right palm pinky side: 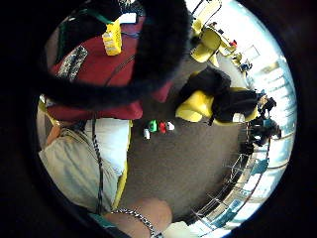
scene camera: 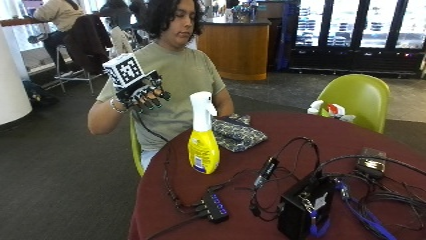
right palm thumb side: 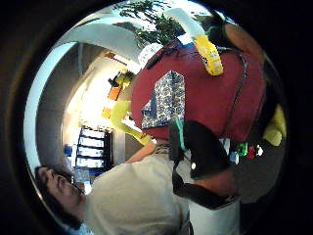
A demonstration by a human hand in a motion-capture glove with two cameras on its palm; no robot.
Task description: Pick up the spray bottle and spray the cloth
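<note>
At the left we see the gloved right hand (scene camera: 143, 95) raised in front of the person's chest, well above the table (scene camera: 286, 130), its fingers (scene camera: 154, 102) loosely curled and slightly apart, holding nothing. To its right the yellow spray bottle (scene camera: 203, 137) with a white trigger head stands upright near the table's edge. Just beyond it lies the folded patterned cloth (scene camera: 234, 132), beside the bottle. Further right we find a black box (scene camera: 305, 205) among tangled cables (scene camera: 279, 170).
</note>
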